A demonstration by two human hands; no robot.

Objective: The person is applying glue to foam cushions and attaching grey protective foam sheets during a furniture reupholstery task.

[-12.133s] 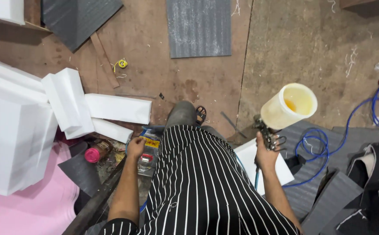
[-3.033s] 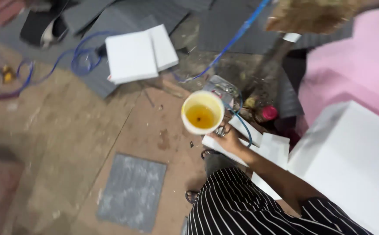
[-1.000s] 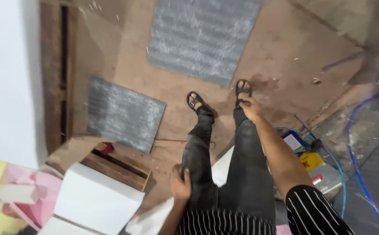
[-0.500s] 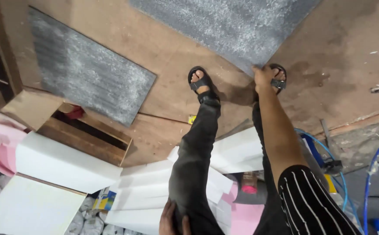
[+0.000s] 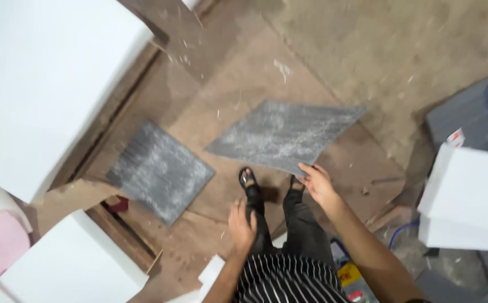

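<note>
Grey carpet tile [image 5: 286,136] lies on the plywood floor [image 5: 238,84]. My right hand [image 5: 318,184], fingers spread, touches its near edge; left hand [image 5: 242,223] rests open on my leg [image 5: 262,224]. Risk: one-handed lift, tile sags, slips free.

The right hand [image 5: 317,184] touches the near edge of one grey sheet [image 5: 286,134]; another sheet [image 5: 160,170] lies left, foam blocks [image 5: 468,196] right.
</note>
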